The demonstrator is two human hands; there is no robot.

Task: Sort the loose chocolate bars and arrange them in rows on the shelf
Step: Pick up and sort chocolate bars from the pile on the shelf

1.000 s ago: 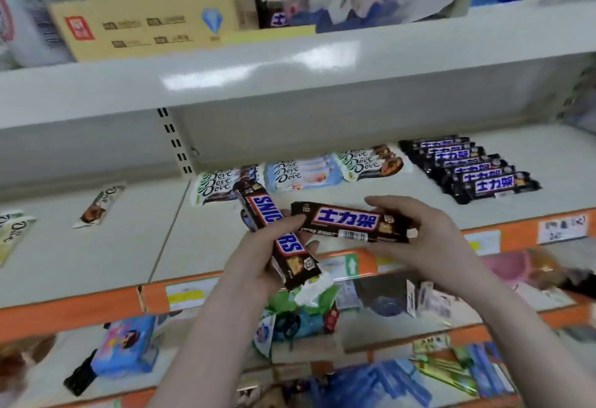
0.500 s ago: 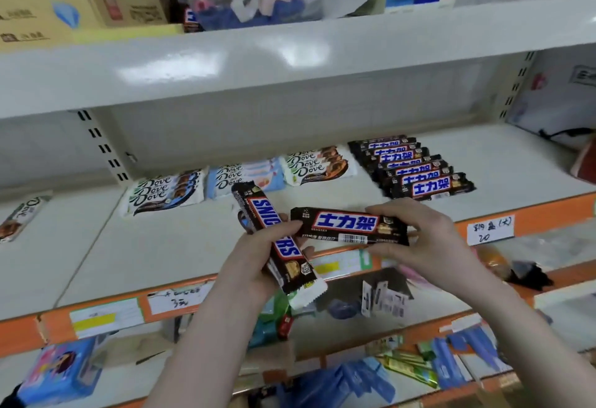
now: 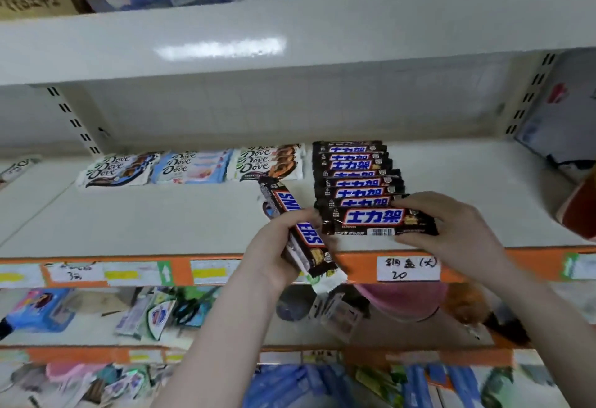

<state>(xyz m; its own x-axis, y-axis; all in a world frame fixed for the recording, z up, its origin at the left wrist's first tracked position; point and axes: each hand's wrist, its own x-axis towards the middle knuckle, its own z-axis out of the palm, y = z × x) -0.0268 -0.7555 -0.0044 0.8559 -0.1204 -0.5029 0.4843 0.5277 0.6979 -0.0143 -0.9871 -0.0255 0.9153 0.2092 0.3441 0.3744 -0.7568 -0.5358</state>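
Your right hand (image 3: pixel 451 230) pinched a Snickers bar (image 3: pixel 379 222) label-up at the front of the Snickers row (image 3: pixel 354 175), extending it on the shelf (image 3: pixel 161 214); your left hand (image 3: pixel 274 246) clasped spare Snickers bars (image 3: pixel 298 230), kept ready.

Bar carried up to the row

The right hand (image 3: pixel 451 230) has brought its dark-brown foil-wrapped chocolate bar (image 3: pixel 377 222) forward, now just before the row of matching bars (image 3: pixel 354 175).

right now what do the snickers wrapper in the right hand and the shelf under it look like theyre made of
Snickers bar in the right hand: thin glossy plastic film by the look, with printed graphics and crimped ends. Shelf: probably painted metal, smooth off-white, the deck above showing a soft light glare; slotted uprights suggest steel, though that cannot be confirmed.
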